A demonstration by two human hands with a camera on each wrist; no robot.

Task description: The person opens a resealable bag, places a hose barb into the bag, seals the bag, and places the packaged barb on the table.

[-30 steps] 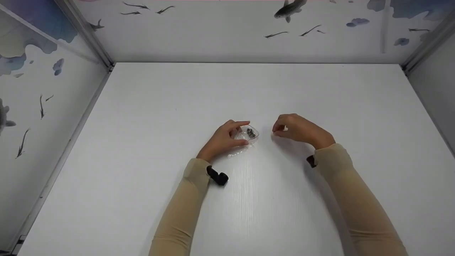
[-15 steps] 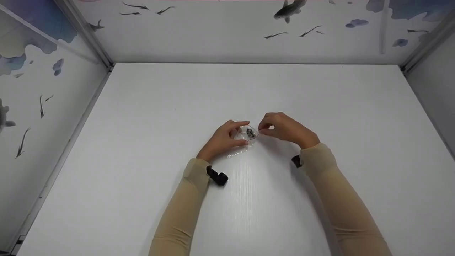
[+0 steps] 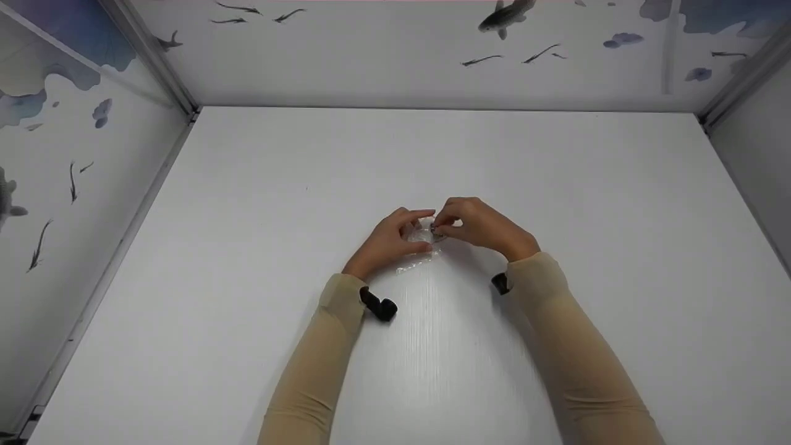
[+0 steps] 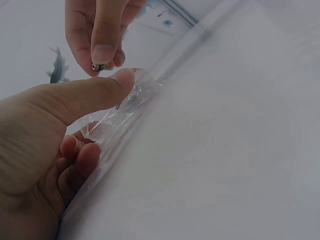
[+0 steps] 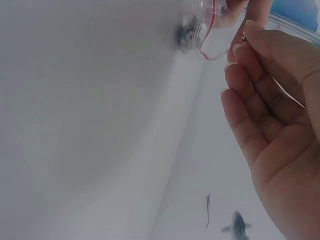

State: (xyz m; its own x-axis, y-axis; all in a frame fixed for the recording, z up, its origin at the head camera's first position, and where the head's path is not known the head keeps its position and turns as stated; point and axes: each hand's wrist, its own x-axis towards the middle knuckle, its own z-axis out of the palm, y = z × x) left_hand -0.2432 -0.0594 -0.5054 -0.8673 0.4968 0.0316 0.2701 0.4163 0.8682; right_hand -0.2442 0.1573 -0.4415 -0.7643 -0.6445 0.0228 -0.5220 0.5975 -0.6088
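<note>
My left hand holds a clear plastic zip bag with its mouth spread between thumb and fingers. A red seal line runs along the mouth. Several small dark and silvery pieces lie inside the bag. Close over the opening, my right hand pinches a tiny metallic piece between thumb and forefinger. It looks like a short silvery cylinder with dark parts; its exact kind is too small to tell. In the head view, the right fingers cover much of the bag's opening.
Both hands work over a white table. A white back panel with painted fish stands behind it, and a similar panel rises on the left. Black wrist cameras sit at the sleeve cuffs.
My right hand has moved left from beside the bag to its mouth, carrying the tiny metallic piece. The left hand and the bag have stayed in place.
</note>
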